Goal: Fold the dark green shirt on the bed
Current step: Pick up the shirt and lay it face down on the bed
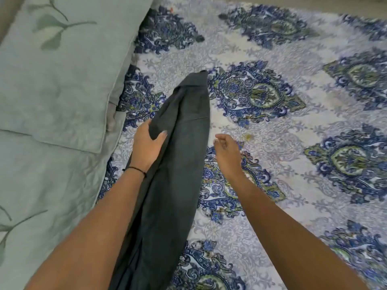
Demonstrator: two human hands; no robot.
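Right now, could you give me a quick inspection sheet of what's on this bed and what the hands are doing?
Surface: bedspread with a blue and green paisley print, lying flat.
Job's things: dark green shirt, bunched into a long narrow strip running away from the person, not yet folded flat.
Clutter: two small dark bits on the far bedspread; too blurred to name.
Hands: left hand grips the shirt's left edge, a thin black band on its wrist; right hand is loosely curled beside the shirt, holding nothing.
Cables: nothing seen.
Surroundings: pale green pillow with a leaf print, and matching cloth nearer the person, on the left.
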